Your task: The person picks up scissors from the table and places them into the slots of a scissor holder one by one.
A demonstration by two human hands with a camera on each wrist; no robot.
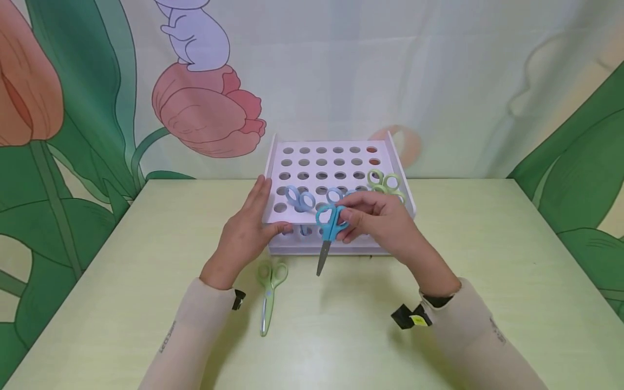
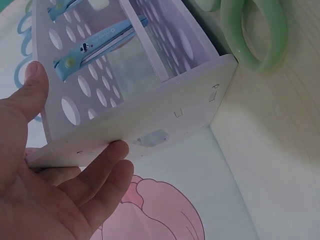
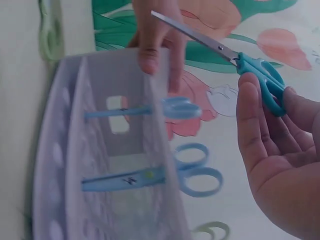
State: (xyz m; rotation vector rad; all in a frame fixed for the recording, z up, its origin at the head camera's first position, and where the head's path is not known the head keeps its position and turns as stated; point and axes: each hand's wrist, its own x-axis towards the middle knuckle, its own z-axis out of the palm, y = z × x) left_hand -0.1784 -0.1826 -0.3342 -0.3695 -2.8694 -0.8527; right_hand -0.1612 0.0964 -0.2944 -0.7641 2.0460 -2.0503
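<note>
Teal-handled steel scissors (image 1: 330, 227), pinched by the right hand (image 1: 377, 219), may miss their hole if the white perforated plastic rack (image 1: 336, 162), steadied at nine o'clock by the flat, open-fingered left hand (image 1: 246, 230), slips.

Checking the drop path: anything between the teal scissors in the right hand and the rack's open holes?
Nothing visible. The right hand holds the teal scissors at the rack front edge; two blue scissors fill nearby holes, others stay open.
</note>
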